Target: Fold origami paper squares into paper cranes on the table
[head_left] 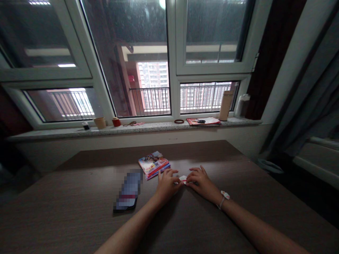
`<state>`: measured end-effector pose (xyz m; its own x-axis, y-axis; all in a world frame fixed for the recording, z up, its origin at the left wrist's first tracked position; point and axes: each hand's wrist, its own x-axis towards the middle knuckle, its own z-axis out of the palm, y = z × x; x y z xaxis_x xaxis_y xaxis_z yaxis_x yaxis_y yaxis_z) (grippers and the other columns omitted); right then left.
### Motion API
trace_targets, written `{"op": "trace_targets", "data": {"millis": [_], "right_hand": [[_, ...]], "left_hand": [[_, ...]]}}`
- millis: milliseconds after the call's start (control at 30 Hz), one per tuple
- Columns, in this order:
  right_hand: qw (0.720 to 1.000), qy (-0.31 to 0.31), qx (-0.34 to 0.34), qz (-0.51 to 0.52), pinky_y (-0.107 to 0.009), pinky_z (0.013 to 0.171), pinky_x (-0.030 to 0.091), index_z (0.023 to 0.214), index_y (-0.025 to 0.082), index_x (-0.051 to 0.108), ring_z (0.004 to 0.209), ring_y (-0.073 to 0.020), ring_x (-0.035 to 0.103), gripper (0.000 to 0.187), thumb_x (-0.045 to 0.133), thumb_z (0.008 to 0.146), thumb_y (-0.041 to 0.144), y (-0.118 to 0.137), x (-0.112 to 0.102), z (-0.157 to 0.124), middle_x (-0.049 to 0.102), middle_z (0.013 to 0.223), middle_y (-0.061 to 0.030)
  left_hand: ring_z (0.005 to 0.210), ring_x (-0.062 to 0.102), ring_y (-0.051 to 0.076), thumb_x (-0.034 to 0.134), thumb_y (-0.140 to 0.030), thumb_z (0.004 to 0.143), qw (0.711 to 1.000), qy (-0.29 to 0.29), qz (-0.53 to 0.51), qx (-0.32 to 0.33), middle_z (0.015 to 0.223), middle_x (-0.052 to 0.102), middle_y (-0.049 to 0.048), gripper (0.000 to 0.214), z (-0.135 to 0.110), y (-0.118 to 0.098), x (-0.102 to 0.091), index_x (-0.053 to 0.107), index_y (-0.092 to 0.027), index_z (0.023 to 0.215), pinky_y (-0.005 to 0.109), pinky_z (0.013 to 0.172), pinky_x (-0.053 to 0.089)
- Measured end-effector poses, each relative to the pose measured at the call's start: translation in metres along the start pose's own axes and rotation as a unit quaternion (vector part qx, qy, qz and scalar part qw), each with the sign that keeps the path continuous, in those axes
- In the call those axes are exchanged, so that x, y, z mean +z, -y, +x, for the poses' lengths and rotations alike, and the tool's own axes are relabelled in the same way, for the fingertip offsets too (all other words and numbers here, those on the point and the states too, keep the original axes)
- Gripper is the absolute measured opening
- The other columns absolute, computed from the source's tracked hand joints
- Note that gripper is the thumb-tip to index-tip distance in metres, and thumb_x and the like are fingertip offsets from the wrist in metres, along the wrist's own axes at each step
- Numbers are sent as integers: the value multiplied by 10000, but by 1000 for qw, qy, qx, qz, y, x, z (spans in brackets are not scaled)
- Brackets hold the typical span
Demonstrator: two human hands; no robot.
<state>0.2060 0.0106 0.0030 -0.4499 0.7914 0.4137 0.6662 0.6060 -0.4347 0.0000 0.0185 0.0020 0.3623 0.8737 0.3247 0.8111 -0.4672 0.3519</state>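
A small folded piece of paper [183,179], white with a red stripe, is low over the brown table between my two hands. My left hand [168,184] pinches its left end between thumb and fingers. At the opposite end, my right hand [200,182] grips the paper with thumb and forefinger, its other fingers raised. Part of the paper is hidden under the fingertips. Just behind my left hand is a stack of colourful printed sheets [155,164]. A phone [129,190], its screen blurred out, rests to the left of that hand.
Beyond the dark wooden table [66,211] runs a stone window sill [156,127]. On it stand a paper cup [100,123], a red spool-like item [116,122], a tan bottle [226,106] and a clear bottle [242,106]. Scissors [201,121] lie on red printed papers [212,121] there.
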Motion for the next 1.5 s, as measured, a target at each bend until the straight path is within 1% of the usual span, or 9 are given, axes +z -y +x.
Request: {"op": "trace_targets", "data": {"millis": [167, 300, 433, 633, 967, 1100, 1267, 1400, 1500], "right_hand": [[999, -2, 22, -34, -585, 1109, 115, 910, 257, 650, 1217, -233, 452, 134, 547, 900, 342, 3, 5, 0, 649, 1024, -26], [997, -7, 44, -57, -565, 1120, 108, 892, 235, 623, 1204, -221, 444, 137, 510, 919, 306, 4, 9, 3, 624, 1013, -30], [997, 4, 63, -34, -578, 1107, 116, 893, 243, 618, 1190, -226, 445, 157, 494, 923, 335, 5, 9, 4, 626, 1014, -20], [995, -30, 87, -46, -620, 1090, 52, 846, 240, 627, 1223, -263, 415, 269, 435, 937, 405, 6, 6, 3, 638, 991, -28], [989, -22, 132, -64, -640, 1076, 54, 850, 255, 640, 1266, -284, 342, 210, 514, 895, 417, 3, 11, 3, 599, 1107, -21], [987, -18, 151, -53, -652, 1062, 70, 831, 257, 652, 1241, -283, 359, 257, 482, 905, 436, 1, 12, 5, 598, 1110, -26], [985, -23, 168, -33, -650, 1055, 72, 778, 249, 658, 1190, -267, 397, 244, 527, 880, 429, 1, 12, 7, 600, 1090, -25], [983, -23, 183, -19, -626, 1060, 89, 738, 240, 658, 1160, -252, 417, 228, 563, 855, 412, 2, 11, 8, 603, 1071, -22], [981, -26, 190, -14, -609, 1057, 109, 709, 230, 654, 1141, -246, 428, 241, 576, 843, 414, 2, 11, 8, 605, 1067, -26]], "left_hand": [[1234, 424, 271, 636, -382, 825, 1000, -9, -2, 3, 1274, 592, 20, 145, 1, 0, 1, 717, -273, 772, 650, 1071, 108], [1245, 432, 255, 644, -319, 824, 1000, -16, -3, -8, 1301, 569, 28, 88, 4, -2, 3, 693, -257, 784, 633, 1086, 116], [1266, 423, 260, 648, -313, 822, 999, -9, -12, -30, 1360, 522, 29, 68, 6, -3, 6, 687, -259, 808, 631, 1084, 144], [1288, 405, 275, 639, -345, 827, 999, -9, -15, -44, 1406, 475, 26, 93, 6, -4, 7, 690, -267, 821, 638, 1079, 164], [1294, 396, 286, 661, -333, 803, 998, 3, -7, -63, 1407, 471, 28, 80, 7, -6, 7, 686, -267, 840, 618, 1073, 200], [1294, 392, 291, 665, -337, 798, 998, 4, -3, -60, 1415, 457, 30, 86, 7, -5, 7, 681, -272, 852, 609, 1073, 204], [1307, 377, 291, 644, -318, 811, 998, 14, 1, -57, 1418, 448, 34, 99, 7, -3, 9, 663, -282, 901, 615, 1075, 192], [1308, 377, 279, 631, -324, 818, 998, 24, -6, -51, 1412, 451, 19, 167, 7, -2, 7, 656, -339, 982, 620, 1079, 178], [1310, 373, 276, 620, -334, 820, 998, 30, -2, -53, 1420, 448, 8, 151, 7, -4, 6, 672, -348, 962, 613, 1085, 167]]}}
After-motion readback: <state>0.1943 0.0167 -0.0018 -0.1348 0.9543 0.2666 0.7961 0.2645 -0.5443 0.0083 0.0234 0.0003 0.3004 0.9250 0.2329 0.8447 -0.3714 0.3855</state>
